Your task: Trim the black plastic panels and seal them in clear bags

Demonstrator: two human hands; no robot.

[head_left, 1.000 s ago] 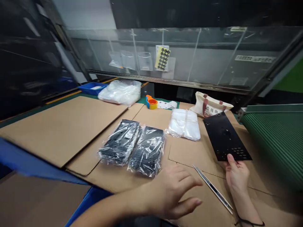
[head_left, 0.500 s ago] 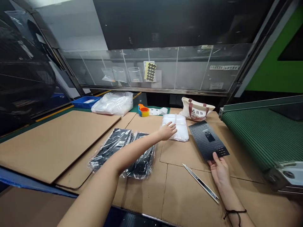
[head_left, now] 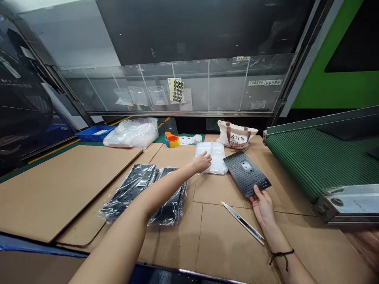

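Note:
My left hand [head_left: 202, 162] lies on a stack of clear plastic bags [head_left: 218, 158], fingers stretched forward and a little bent, with nothing visible in them. A flat black perforated panel [head_left: 242, 179] is gripped at its near edge by my right hand [head_left: 263, 206]. The panel is tilted, with a small cut-out window near its middle. Below it, to the left of my right wrist, lies a utility knife [head_left: 242, 223] with a slim pale body. Two bagged black parts [head_left: 133, 191] rest on the cardboard, partly covered by my left forearm.
A green conveyor belt [head_left: 299, 165] runs along the right, with another person's hand [head_left: 365, 245] beneath its end. Behind stand a canvas bag [head_left: 237, 135], an orange-and-yellow tape dispenser [head_left: 171, 140], a bulky plastic bag [head_left: 133, 133] and a blue tray [head_left: 93, 134]. Cardboard sheets [head_left: 65, 185] lie left.
The view has shifted, so everything on the table appears farther left. The panel's tilt has changed slightly in my right hand. My left hand's fingers look more bent, still at the bag stack.

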